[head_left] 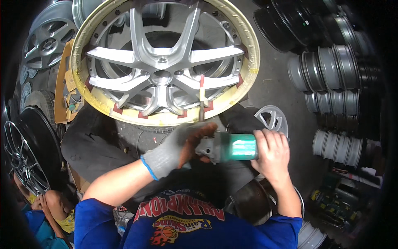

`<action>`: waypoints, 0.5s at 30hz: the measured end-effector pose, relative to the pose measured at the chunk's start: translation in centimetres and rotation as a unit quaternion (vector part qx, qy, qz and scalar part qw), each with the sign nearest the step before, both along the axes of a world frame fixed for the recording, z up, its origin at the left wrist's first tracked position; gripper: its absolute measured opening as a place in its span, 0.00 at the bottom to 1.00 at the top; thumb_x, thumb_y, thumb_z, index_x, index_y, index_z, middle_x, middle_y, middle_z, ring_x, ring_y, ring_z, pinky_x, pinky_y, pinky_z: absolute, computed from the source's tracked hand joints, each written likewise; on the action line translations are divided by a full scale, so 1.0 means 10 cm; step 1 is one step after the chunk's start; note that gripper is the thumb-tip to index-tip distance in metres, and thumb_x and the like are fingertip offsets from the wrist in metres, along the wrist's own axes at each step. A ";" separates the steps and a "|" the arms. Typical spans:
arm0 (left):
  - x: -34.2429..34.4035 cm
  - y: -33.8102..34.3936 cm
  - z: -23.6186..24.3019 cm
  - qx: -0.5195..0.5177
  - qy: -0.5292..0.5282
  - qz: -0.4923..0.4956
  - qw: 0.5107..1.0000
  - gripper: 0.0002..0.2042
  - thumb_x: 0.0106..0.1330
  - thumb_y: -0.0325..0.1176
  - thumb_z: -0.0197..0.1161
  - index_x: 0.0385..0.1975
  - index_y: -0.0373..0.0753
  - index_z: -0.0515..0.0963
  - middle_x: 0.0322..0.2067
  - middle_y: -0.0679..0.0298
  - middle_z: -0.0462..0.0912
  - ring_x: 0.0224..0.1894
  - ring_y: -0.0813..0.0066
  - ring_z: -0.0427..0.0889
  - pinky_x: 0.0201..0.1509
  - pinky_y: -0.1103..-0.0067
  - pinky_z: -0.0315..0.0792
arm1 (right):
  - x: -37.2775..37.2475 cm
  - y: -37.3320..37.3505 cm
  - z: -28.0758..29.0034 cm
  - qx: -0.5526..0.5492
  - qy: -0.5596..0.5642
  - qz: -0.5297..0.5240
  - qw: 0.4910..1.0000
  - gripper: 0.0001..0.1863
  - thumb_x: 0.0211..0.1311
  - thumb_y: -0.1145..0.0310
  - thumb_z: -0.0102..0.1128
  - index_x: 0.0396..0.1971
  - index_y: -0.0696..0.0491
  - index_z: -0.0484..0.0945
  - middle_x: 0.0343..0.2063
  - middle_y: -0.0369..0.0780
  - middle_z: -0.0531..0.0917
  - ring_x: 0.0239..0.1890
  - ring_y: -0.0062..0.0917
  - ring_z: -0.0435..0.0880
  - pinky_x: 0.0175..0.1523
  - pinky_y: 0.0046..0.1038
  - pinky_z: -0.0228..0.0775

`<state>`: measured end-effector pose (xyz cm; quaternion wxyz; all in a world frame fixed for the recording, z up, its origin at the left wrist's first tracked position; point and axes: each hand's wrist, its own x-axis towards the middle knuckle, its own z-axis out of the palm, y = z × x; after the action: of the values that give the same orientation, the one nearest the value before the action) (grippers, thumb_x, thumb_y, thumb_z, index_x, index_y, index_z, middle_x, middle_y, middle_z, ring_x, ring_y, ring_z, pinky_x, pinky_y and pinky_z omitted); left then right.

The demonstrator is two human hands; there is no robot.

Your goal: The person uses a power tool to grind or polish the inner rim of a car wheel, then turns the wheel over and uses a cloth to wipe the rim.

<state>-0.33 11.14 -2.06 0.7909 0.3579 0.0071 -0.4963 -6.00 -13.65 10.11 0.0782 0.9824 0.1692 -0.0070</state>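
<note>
My right hand [273,154], bare, is wrapped round the rear of a green-bodied electric grinder [237,147]. At its grey metal head, my left hand [176,143] is closed in a grey glove with an orange-brown palm and blue cuff. From the head a thin spindle with a white and red end [202,89] points away from me, in front of the wheel's lower right spokes; whether it touches them I cannot tell. The silver multi-spoke alloy wheel [162,62] stands tilted just beyond my hands. Yellowish masking tape [252,50] covers its rim, and dark red patches sit between spoke ends and rim.
Stacked wheel rims [327,68] line the right side. More alloy wheels [47,45] stand at the left, by a cardboard box [62,89] and a black wheel [35,149]. A silver wheel [271,118] lies beyond my right hand. Another person [56,207] sits at lower left.
</note>
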 end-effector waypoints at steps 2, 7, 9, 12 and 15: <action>-0.10 -0.21 -0.34 0.014 -0.200 -0.012 0.980 0.39 0.55 0.25 0.74 0.69 0.37 0.62 0.63 0.57 0.71 0.63 0.59 0.74 0.64 0.67 0.73 | -0.03 -0.18 0.08 0.002 -0.016 -0.013 1.000 0.35 0.28 0.73 0.69 0.48 0.54 0.76 0.42 0.43 0.79 0.47 0.39 0.79 0.56 0.43 0.69; -0.09 -0.83 -0.53 0.017 -0.589 0.137 0.796 0.50 0.48 0.27 0.81 0.71 0.38 0.56 0.68 0.54 0.64 0.67 0.61 0.69 0.70 0.69 0.66 | -0.02 -0.61 0.09 0.011 -0.016 -0.040 0.999 0.32 0.28 0.75 0.70 0.45 0.54 0.77 0.40 0.43 0.81 0.44 0.39 0.80 0.55 0.41 0.70; -0.02 -0.92 -0.41 0.059 -0.625 0.131 0.767 0.50 0.47 0.25 0.81 0.71 0.38 0.56 0.68 0.53 0.65 0.67 0.60 0.69 0.70 0.69 0.66 | 0.00 -0.74 0.07 0.017 -0.022 -0.044 0.999 0.32 0.29 0.75 0.71 0.45 0.54 0.77 0.40 0.42 0.81 0.44 0.39 0.81 0.54 0.40 0.70; 0.01 -1.05 -0.32 0.073 -0.576 0.076 0.811 0.51 0.46 0.25 0.81 0.71 0.40 0.55 0.68 0.53 0.65 0.69 0.60 0.67 0.71 0.70 0.65 | 0.04 -0.87 0.04 0.022 -0.022 -0.046 0.998 0.32 0.29 0.75 0.71 0.45 0.54 0.77 0.40 0.42 0.81 0.44 0.38 0.81 0.54 0.40 0.70; 0.09 -1.12 0.17 0.034 -0.177 0.065 0.981 0.28 0.63 0.42 0.69 0.61 0.39 0.72 0.48 0.62 0.79 0.50 0.66 0.80 0.53 0.68 0.77 | 0.05 -0.95 0.00 0.028 -0.021 -0.051 0.998 0.32 0.29 0.76 0.71 0.45 0.54 0.77 0.41 0.42 0.81 0.45 0.39 0.81 0.54 0.40 0.70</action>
<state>0.58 -0.06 -0.37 0.7977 0.4653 -0.0931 -0.3720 -5.54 -23.19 10.11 0.0535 0.9915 0.1176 0.0146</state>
